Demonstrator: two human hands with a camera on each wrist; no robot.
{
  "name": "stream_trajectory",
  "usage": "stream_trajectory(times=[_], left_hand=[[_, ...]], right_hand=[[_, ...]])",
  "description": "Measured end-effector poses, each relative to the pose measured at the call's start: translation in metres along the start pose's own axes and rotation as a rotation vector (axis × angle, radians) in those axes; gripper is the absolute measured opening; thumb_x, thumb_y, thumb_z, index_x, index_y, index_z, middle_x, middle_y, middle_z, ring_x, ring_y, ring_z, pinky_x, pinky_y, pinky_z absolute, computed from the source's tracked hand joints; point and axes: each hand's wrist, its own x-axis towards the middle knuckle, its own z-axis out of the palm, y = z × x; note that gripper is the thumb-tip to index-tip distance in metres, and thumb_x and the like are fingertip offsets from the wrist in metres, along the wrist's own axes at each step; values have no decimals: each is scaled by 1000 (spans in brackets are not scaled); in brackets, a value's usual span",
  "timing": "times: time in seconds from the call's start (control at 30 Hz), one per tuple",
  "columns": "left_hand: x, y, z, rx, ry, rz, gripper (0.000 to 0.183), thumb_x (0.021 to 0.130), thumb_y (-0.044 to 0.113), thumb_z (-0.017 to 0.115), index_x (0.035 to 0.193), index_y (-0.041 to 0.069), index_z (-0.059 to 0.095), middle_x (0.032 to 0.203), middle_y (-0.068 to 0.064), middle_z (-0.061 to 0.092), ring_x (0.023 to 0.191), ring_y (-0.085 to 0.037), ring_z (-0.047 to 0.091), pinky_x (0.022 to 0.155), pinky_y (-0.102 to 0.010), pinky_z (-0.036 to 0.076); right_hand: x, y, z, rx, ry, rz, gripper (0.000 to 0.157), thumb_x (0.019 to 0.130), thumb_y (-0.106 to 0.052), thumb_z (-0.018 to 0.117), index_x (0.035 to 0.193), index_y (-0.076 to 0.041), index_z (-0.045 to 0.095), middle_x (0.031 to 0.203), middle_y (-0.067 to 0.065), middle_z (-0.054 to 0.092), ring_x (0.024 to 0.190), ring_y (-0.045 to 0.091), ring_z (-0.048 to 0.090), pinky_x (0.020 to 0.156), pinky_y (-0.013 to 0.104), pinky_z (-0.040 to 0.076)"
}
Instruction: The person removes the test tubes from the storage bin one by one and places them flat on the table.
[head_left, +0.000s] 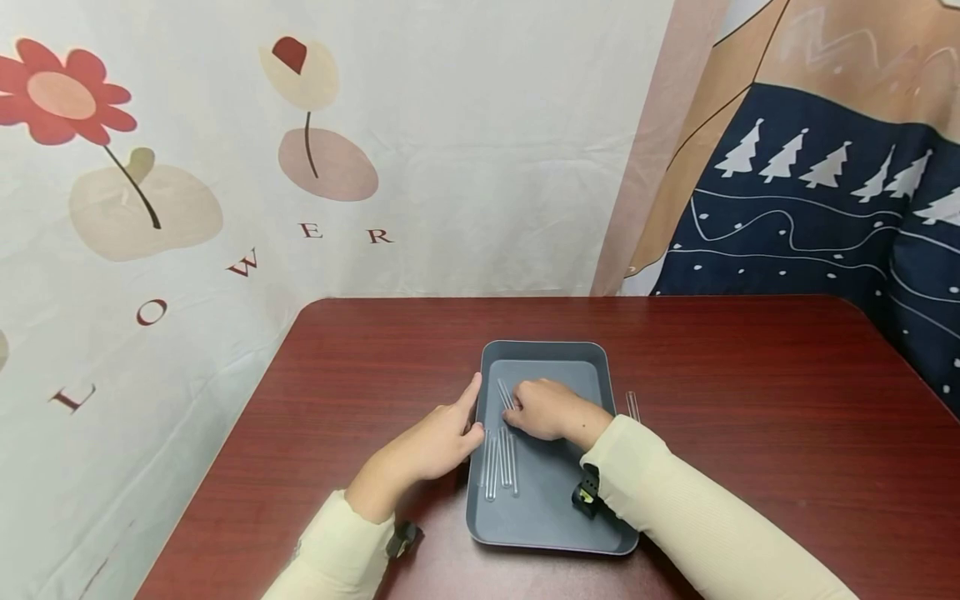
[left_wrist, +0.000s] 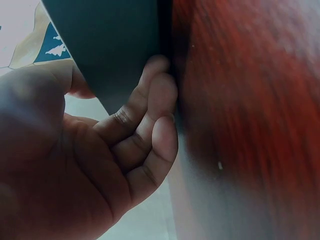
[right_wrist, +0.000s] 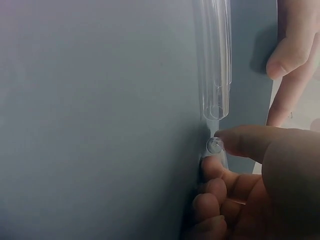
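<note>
A grey tray [head_left: 555,517] lies on the table. Over its left rim hooks the thumb of my left hand [head_left: 431,442]; the other fingers lie along the outer wall, so the hand grips that side. Inside the tray, my right hand [head_left: 551,408] pinches a clear test tube [right_wrist: 215,146] between thumb and forefinger, its round end facing the right wrist camera. The upper part of this tube [head_left: 504,390] slants beyond the fingers in the head view. Several more clear test tubes [head_left: 491,467] lie side by side along the tray's left wall, nearer the person.
To the right of the tray, partly behind the right sleeve [head_left: 675,492], clear tubes [head_left: 632,406] show on the reddish-brown table [head_left: 750,375]. A pale printed cloth [head_left: 480,150] hangs behind the table's far edge, with a dark blue tree-patterned cloth [head_left: 795,217] at right.
</note>
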Motion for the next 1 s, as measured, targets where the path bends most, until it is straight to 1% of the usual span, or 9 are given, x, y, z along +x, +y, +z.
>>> stream_trajectory(times=[0.13, 0.3, 0.4, 0.5, 0.57, 0.67, 0.77, 0.87, 1.0], left_hand=[[0, 0, 0, 3, -2, -2, 77, 100, 19, 46, 162, 10, 2, 56, 6, 41, 47, -9, 37, 59, -29, 43], [0, 0, 0, -5, -5, -9, 77, 100, 19, 46, 162, 10, 2, 56, 6, 43, 47, -9, 38, 56, -29, 43], [0, 1, 0, 5, 1, -6, 77, 99, 19, 47, 162, 9, 2, 57, 6, 41, 49, -9, 37, 61, -28, 44], [0, 1, -1, 9, 3, -5, 77, 100, 19, 47, 161, 9, 3, 58, 6, 41, 49, -9, 38, 63, -28, 45], [1, 1, 0, 9, 0, -6, 77, 100, 19, 47, 161, 9, 2, 58, 6, 42, 49, -9, 39, 63, -27, 45], [1, 0, 0, 1, -1, -6, 77, 99, 18, 47, 162, 9, 2, 57, 6, 44, 49, -8, 42, 60, -27, 45], [1, 0, 0, -1, 2, -3, 78, 99, 17, 47, 162, 9, 1, 57, 6, 44, 50, -9, 43, 64, -27, 45], [2, 0, 0, -1, 7, 3, 78, 98, 18, 47, 162, 9, 2, 58, 6, 44, 51, -9, 43, 67, -28, 46], [2, 0, 0, 6, 9, 5, 79, 97, 18, 48, 161, 8, 3, 58, 6, 43, 51, -8, 42, 64, -27, 45]], right_hand=[[1, 1, 0, 5, -8, -10, 46, 98, -27, 61, 58, -17, 42, 50, -4, 36, 45, 11, 36, 46, 24, 30], [2, 3, -4, 49, 8, -41, 47, 97, -24, 62, 56, -18, 40, 48, -5, 34, 43, 9, 33, 45, 23, 29], [0, 6, -6, 84, 29, -47, 47, 97, -22, 62, 56, -18, 40, 48, -6, 34, 43, 9, 33, 44, 22, 28], [-2, 6, -8, 106, 42, -47, 47, 97, -21, 62, 56, -18, 40, 48, -6, 35, 43, 9, 34, 44, 22, 28], [-4, 6, -9, 117, 43, -49, 46, 97, -22, 61, 56, -18, 41, 48, -6, 35, 43, 8, 34, 43, 22, 29], [-6, 5, -12, 144, 49, -52, 45, 97, -23, 61, 56, -18, 42, 48, -6, 38, 42, 8, 36, 43, 22, 30], [-9, 4, -15, 161, 73, -50, 42, 97, -23, 61, 59, -17, 45, 49, -5, 45, 43, 9, 41, 44, 22, 32], [-12, 4, -18, 151, 107, -57, 38, 95, -25, 62, 61, -16, 47, 51, -5, 50, 45, 9, 46, 45, 22, 34], [-17, 5, -22, 144, 138, -80, 36, 94, -26, 62, 62, -17, 47, 53, -6, 47, 47, 8, 45, 47, 23, 34]])
